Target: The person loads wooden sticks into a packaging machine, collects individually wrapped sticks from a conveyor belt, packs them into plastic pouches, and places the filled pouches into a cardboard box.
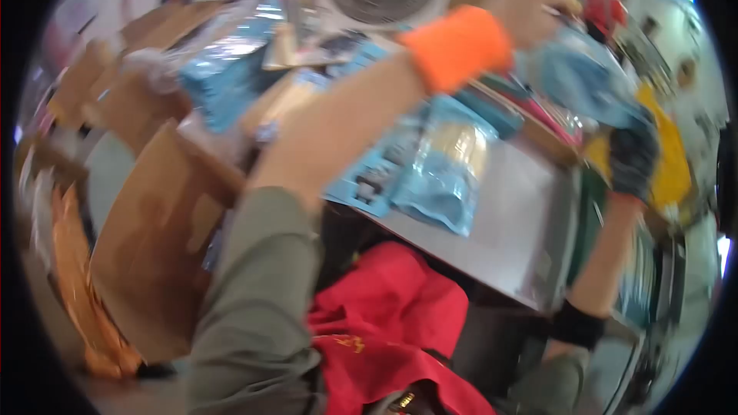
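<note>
Toward the upper right of the head view, a light-blue, glossy plastic bag [580,77] is held up between the person's two hands, above the far right part of the smooth grey tabletop [523,207]. The right hand [634,154], in a dark grey glove, grasps the bag's lower right corner. The bare left hand [534,15], beyond a bright orange fabric wristband [460,48], has its fingers curled at the bag's upper end; blur hides whether they are closed on it. The bag looks creased and limp, so I judge it light and soft, with a slippery film that would slide under a loose pinch. What it contains cannot be made out. A firm hold on opposite corners or along the edges would probably keep it spread, while squeezing its middle would likely crumple it. Near the centre of the frame, a light-blue plastic pouch with a shiny clear front and pale contents [450,161] lies flat on the tabletop.
</note>
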A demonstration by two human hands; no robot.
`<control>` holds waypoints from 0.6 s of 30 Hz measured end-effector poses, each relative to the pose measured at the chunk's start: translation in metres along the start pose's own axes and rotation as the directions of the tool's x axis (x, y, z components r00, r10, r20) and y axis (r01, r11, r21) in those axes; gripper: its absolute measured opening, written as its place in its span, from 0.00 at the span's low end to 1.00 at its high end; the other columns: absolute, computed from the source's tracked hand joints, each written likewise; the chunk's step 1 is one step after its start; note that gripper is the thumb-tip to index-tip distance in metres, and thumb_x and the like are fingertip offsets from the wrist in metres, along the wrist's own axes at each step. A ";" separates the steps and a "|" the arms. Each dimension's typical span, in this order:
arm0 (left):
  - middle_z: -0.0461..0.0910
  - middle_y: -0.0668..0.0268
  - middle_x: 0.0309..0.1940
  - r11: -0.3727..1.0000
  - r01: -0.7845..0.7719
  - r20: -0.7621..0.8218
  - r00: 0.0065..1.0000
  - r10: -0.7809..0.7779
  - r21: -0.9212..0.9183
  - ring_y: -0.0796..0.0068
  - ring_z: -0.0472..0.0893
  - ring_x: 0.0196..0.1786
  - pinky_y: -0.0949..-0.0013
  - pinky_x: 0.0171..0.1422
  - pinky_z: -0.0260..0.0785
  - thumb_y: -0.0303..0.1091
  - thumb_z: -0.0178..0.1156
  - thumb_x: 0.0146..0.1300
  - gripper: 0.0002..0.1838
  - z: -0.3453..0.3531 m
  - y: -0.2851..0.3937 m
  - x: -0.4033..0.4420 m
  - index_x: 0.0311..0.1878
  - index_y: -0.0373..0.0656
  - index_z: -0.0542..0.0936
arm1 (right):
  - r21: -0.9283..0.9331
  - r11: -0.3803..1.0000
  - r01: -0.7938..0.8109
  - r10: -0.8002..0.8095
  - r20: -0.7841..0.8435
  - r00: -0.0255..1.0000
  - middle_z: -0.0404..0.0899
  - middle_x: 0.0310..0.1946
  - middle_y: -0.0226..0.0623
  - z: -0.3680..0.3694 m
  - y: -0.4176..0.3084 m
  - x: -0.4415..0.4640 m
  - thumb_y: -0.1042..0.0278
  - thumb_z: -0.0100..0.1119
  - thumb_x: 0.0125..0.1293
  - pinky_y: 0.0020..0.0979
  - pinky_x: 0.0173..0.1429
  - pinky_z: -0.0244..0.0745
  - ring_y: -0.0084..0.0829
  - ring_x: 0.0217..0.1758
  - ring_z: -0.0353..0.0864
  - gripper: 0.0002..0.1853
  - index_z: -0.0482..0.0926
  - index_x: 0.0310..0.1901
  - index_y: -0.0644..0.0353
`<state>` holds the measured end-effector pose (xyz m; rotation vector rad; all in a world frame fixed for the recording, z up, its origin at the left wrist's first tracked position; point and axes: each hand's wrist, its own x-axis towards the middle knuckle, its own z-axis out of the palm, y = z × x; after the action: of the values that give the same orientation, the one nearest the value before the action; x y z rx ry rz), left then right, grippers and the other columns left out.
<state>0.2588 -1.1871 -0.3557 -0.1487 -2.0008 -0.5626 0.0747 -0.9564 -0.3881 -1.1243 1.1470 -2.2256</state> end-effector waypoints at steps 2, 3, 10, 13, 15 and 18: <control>0.82 0.58 0.33 0.995 0.099 0.157 0.983 -0.099 0.011 0.58 0.81 0.39 0.61 0.47 0.73 0.28 0.54 0.50 0.12 0.005 -0.029 -0.037 0.37 0.44 0.83 | -0.058 0.993 -0.098 0.102 0.063 0.993 0.73 0.24 0.27 -0.002 0.052 -0.019 0.74 0.53 0.57 0.19 0.25 0.69 0.20 0.22 0.72 0.06 0.74 0.38 0.56; 0.80 0.58 0.34 0.995 -0.016 0.183 0.983 -0.002 0.096 0.57 0.80 0.42 0.60 0.48 0.71 0.28 0.55 0.51 0.09 0.009 -0.038 -0.069 0.35 0.44 0.82 | -0.093 0.974 -0.208 0.191 -0.163 0.968 0.68 0.18 0.24 -0.003 0.083 -0.037 0.74 0.54 0.55 0.18 0.17 0.56 0.16 0.14 0.62 0.04 0.73 0.32 0.54; 0.73 0.56 0.35 0.918 0.373 0.291 0.871 -0.396 0.133 0.57 0.76 0.39 0.62 0.44 0.69 0.16 0.49 0.48 0.15 0.048 -0.029 -0.279 0.37 0.42 0.79 | 0.066 0.838 -0.542 0.539 -0.253 0.803 0.77 0.26 0.39 -0.030 0.225 -0.184 0.74 0.59 0.59 0.25 0.23 0.70 0.30 0.26 0.78 0.06 0.75 0.37 0.61; 0.73 0.57 0.35 0.879 0.468 0.229 0.849 -0.477 0.094 0.56 0.76 0.39 0.61 0.45 0.69 0.17 0.49 0.48 0.16 0.053 -0.014 -0.294 0.38 0.41 0.80 | 0.295 0.796 -0.528 0.593 -0.552 0.586 0.77 0.36 0.38 -0.010 0.210 -0.199 0.70 0.61 0.61 0.27 0.31 0.74 0.27 0.32 0.77 0.16 0.71 0.48 0.66; 0.74 0.57 0.36 0.879 0.461 0.161 0.865 -0.475 0.118 0.55 0.76 0.41 0.61 0.46 0.69 0.17 0.50 0.47 0.15 0.047 -0.006 -0.297 0.37 0.41 0.80 | 0.228 0.693 -0.684 0.712 -0.369 0.598 0.74 0.45 0.37 0.002 0.214 -0.201 0.64 0.63 0.60 0.33 0.43 0.75 0.30 0.42 0.77 0.25 0.68 0.56 0.63; 0.76 0.56 0.37 0.871 0.457 0.171 0.858 -0.485 0.179 0.54 0.76 0.42 0.60 0.48 0.70 0.20 0.52 0.46 0.14 0.045 -0.011 -0.311 0.37 0.39 0.81 | 0.218 0.586 -0.780 0.805 -0.267 0.530 0.76 0.42 0.33 0.052 0.178 -0.173 0.55 0.61 0.61 0.32 0.41 0.74 0.28 0.40 0.76 0.17 0.75 0.46 0.56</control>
<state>0.3692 -1.1355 -0.6451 0.3961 -2.2877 -0.7432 0.2173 -0.9751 -0.5970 -0.0529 1.3329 -1.6827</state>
